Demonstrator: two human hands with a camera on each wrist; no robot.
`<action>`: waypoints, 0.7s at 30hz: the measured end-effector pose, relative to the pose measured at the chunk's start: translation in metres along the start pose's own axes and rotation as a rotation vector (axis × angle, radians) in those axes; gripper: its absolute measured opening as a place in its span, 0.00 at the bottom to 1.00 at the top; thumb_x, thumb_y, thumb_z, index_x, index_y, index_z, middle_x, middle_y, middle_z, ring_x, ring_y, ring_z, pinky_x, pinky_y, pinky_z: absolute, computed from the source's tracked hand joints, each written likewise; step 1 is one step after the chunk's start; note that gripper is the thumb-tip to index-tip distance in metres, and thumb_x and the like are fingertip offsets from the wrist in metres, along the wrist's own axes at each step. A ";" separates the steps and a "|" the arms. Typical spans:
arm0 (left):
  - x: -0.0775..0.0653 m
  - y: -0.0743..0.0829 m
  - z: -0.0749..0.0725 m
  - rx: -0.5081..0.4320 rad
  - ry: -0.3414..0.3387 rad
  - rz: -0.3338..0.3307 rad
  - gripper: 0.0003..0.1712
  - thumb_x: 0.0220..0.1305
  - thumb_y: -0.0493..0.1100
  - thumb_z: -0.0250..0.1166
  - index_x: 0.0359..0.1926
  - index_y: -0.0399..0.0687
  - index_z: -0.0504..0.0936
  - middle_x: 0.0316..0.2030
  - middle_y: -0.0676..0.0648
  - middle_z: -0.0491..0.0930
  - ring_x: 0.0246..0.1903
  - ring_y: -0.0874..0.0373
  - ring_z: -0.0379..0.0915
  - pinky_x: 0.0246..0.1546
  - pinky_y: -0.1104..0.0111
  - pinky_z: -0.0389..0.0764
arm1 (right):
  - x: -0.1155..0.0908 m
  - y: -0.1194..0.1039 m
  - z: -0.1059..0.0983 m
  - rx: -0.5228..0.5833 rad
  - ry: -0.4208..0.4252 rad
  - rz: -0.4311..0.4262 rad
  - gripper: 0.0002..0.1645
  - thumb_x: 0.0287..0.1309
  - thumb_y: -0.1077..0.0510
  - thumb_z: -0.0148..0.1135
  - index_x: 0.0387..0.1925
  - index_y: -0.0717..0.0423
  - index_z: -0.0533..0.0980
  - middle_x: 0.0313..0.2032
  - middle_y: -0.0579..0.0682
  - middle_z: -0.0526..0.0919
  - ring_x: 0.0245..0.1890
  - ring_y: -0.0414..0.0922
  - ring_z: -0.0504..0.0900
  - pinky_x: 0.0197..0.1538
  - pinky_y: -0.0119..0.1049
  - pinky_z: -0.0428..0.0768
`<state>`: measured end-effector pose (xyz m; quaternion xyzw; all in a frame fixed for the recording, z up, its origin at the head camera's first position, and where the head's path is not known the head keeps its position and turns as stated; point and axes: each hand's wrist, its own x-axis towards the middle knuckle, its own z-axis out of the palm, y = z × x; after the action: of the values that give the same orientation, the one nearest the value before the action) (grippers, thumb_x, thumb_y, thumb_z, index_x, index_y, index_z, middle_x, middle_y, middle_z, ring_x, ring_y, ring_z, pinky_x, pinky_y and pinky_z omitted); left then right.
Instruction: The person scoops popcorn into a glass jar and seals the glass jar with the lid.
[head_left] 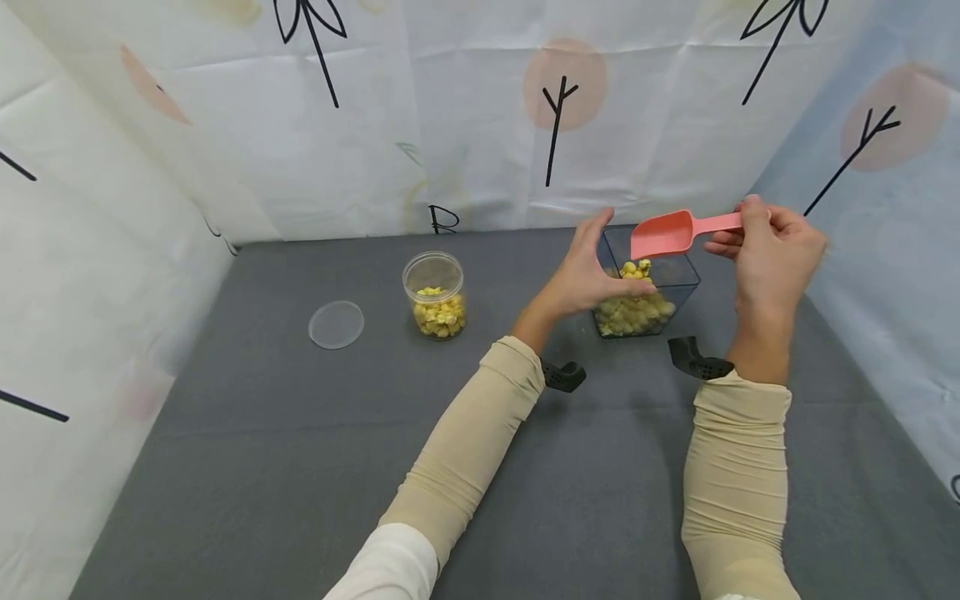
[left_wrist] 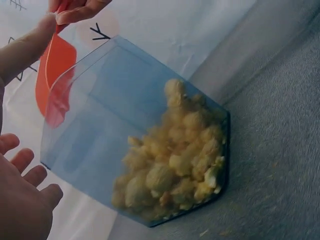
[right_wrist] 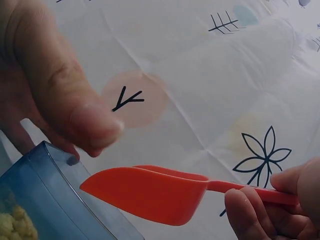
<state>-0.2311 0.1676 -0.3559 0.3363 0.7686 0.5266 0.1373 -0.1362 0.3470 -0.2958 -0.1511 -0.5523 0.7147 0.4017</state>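
Coral-red plastic scoop (head_left: 663, 234), up in the air at the rim of the clear, blue-tinted box (head_left: 680, 272), with its handle pinched between thumb and curled fingers of the right hand (head_left: 780, 250). Points left with the blade tip, toward the left hand (head_left: 583, 273). Long axis running side to side, tilted slightly in the head view, tip lower than handle. Hollow turned mostly upward, with no popcorn visible in it.

Seems to be a pause in scooping, over the box; cannot tell whether before a dip or after a tip-out. Would call next, by judgement, for steering the blade inside the rim and angling the tip down for a dip, without knocking the wall.

Beneath, popcorn (head_left: 633, 315) heaped low in the box. At the box's left side, left hand with thumb and fingers spread wide, gripping nothing; contact with the wall impossible to tell.

Farther left, well apart from the box, an upright, uncovered clear jar (head_left: 433, 271), partly filled with more popcorn. Just beyond, a flat round lid (head_left: 336, 325), lying on the grey tabletop (head_left: 262, 467). Behind everything, a white printed cloth (head_left: 465, 108).
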 end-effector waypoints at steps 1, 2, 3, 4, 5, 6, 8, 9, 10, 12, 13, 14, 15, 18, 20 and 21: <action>0.000 -0.001 0.003 0.005 0.004 -0.002 0.70 0.49 0.56 0.82 0.82 0.66 0.42 0.80 0.57 0.43 0.79 0.59 0.46 0.75 0.54 0.65 | 0.000 0.001 0.000 -0.010 -0.008 -0.002 0.09 0.62 0.60 0.69 0.31 0.64 0.84 0.22 0.52 0.86 0.15 0.41 0.84 0.26 0.30 0.84; 0.001 -0.003 0.005 0.007 0.009 -0.006 0.71 0.49 0.56 0.82 0.82 0.66 0.43 0.80 0.57 0.43 0.79 0.58 0.47 0.75 0.53 0.65 | -0.001 0.001 0.000 -0.023 -0.015 -0.004 0.09 0.62 0.60 0.70 0.32 0.64 0.85 0.23 0.52 0.86 0.15 0.41 0.84 0.26 0.30 0.84; 0.001 -0.005 0.007 0.008 0.013 -0.012 0.71 0.49 0.56 0.82 0.82 0.66 0.42 0.81 0.56 0.43 0.79 0.58 0.47 0.74 0.53 0.65 | -0.001 0.002 0.000 -0.039 -0.022 -0.011 0.09 0.62 0.59 0.70 0.32 0.63 0.85 0.23 0.52 0.85 0.15 0.41 0.84 0.26 0.30 0.84; 0.001 -0.007 0.010 0.011 0.016 -0.014 0.70 0.49 0.56 0.82 0.82 0.65 0.43 0.81 0.56 0.43 0.80 0.58 0.47 0.75 0.53 0.65 | -0.001 0.002 0.001 -0.056 -0.029 -0.021 0.09 0.62 0.59 0.70 0.32 0.62 0.85 0.23 0.51 0.85 0.16 0.41 0.84 0.26 0.29 0.84; 0.001 -0.009 0.011 0.008 0.019 -0.016 0.70 0.49 0.56 0.82 0.82 0.65 0.43 0.81 0.56 0.42 0.80 0.58 0.46 0.75 0.53 0.65 | -0.002 0.003 0.001 -0.066 -0.036 -0.033 0.09 0.62 0.59 0.70 0.32 0.62 0.85 0.23 0.51 0.86 0.16 0.40 0.84 0.26 0.29 0.84; 0.000 -0.010 0.013 0.000 0.024 -0.019 0.70 0.50 0.55 0.81 0.82 0.65 0.43 0.81 0.57 0.42 0.80 0.58 0.46 0.75 0.53 0.65 | -0.002 0.003 0.001 -0.076 -0.045 -0.042 0.08 0.62 0.59 0.70 0.33 0.62 0.85 0.23 0.51 0.86 0.16 0.40 0.84 0.26 0.29 0.84; 0.000 -0.013 0.016 -0.021 0.033 -0.013 0.69 0.51 0.54 0.81 0.82 0.65 0.43 0.81 0.58 0.41 0.80 0.59 0.45 0.76 0.53 0.64 | -0.003 0.003 0.002 -0.111 -0.061 -0.070 0.07 0.62 0.59 0.70 0.34 0.60 0.86 0.24 0.49 0.86 0.15 0.39 0.83 0.26 0.27 0.83; -0.001 -0.015 0.017 -0.032 0.036 -0.010 0.68 0.52 0.54 0.80 0.82 0.65 0.43 0.82 0.59 0.41 0.81 0.59 0.44 0.76 0.53 0.63 | -0.003 0.002 0.002 -0.136 -0.067 -0.083 0.07 0.62 0.58 0.70 0.34 0.60 0.86 0.24 0.49 0.86 0.15 0.39 0.83 0.26 0.27 0.83; -0.001 -0.016 0.018 -0.045 0.042 -0.006 0.68 0.52 0.53 0.80 0.82 0.65 0.43 0.82 0.60 0.40 0.81 0.60 0.44 0.76 0.53 0.63 | -0.003 0.002 0.002 -0.172 -0.074 -0.099 0.07 0.63 0.58 0.70 0.35 0.59 0.86 0.24 0.48 0.86 0.15 0.38 0.83 0.26 0.26 0.83; 0.000 -0.017 0.019 -0.065 0.049 -0.009 0.67 0.52 0.53 0.80 0.82 0.66 0.44 0.81 0.61 0.40 0.81 0.61 0.43 0.76 0.53 0.63 | -0.002 0.002 0.003 -0.270 -0.090 -0.134 0.09 0.64 0.57 0.69 0.37 0.60 0.87 0.23 0.44 0.86 0.16 0.35 0.82 0.27 0.25 0.82; 0.000 -0.018 0.019 -0.073 0.051 -0.013 0.67 0.52 0.53 0.80 0.82 0.66 0.44 0.81 0.61 0.41 0.81 0.61 0.44 0.76 0.53 0.63 | -0.002 0.002 0.003 -0.325 -0.099 -0.156 0.10 0.64 0.56 0.69 0.39 0.61 0.87 0.23 0.43 0.85 0.16 0.34 0.82 0.27 0.24 0.82; 0.000 -0.018 0.019 -0.078 0.052 -0.016 0.66 0.52 0.53 0.80 0.82 0.67 0.45 0.81 0.61 0.41 0.81 0.60 0.44 0.76 0.52 0.63 | -0.002 0.002 0.004 -0.376 -0.110 -0.173 0.12 0.65 0.56 0.68 0.40 0.62 0.86 0.24 0.41 0.85 0.17 0.33 0.82 0.28 0.23 0.82; 0.001 -0.019 0.019 -0.083 0.053 -0.021 0.66 0.52 0.53 0.80 0.82 0.67 0.45 0.81 0.61 0.41 0.80 0.60 0.44 0.75 0.52 0.63 | -0.002 0.002 0.004 -0.426 -0.122 -0.188 0.13 0.66 0.55 0.67 0.41 0.62 0.86 0.24 0.39 0.84 0.17 0.32 0.82 0.29 0.23 0.82; 0.002 -0.020 0.020 -0.085 0.053 -0.030 0.65 0.52 0.53 0.80 0.82 0.67 0.47 0.81 0.60 0.42 0.80 0.59 0.46 0.75 0.52 0.65 | -0.002 0.005 0.005 -0.561 -0.166 -0.246 0.16 0.68 0.54 0.66 0.44 0.64 0.85 0.25 0.34 0.82 0.19 0.28 0.81 0.31 0.19 0.81; 0.003 -0.020 0.020 -0.082 0.051 -0.035 0.65 0.51 0.54 0.81 0.81 0.69 0.48 0.81 0.60 0.43 0.80 0.59 0.47 0.74 0.52 0.66 | -0.003 0.006 0.006 -0.630 -0.198 -0.278 0.16 0.68 0.53 0.65 0.44 0.64 0.85 0.25 0.32 0.81 0.21 0.27 0.79 0.32 0.18 0.80; 0.004 -0.020 0.019 -0.079 0.050 -0.037 0.65 0.51 0.54 0.81 0.81 0.69 0.48 0.81 0.60 0.43 0.80 0.58 0.47 0.74 0.52 0.66 | -0.004 0.008 0.006 -0.664 -0.213 -0.298 0.17 0.68 0.52 0.65 0.44 0.64 0.85 0.26 0.31 0.80 0.21 0.27 0.79 0.33 0.17 0.79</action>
<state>-0.2305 0.1798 -0.3814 0.3033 0.7565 0.5620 0.1410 -0.1407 0.3394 -0.3016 -0.1162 -0.8084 0.4422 0.3707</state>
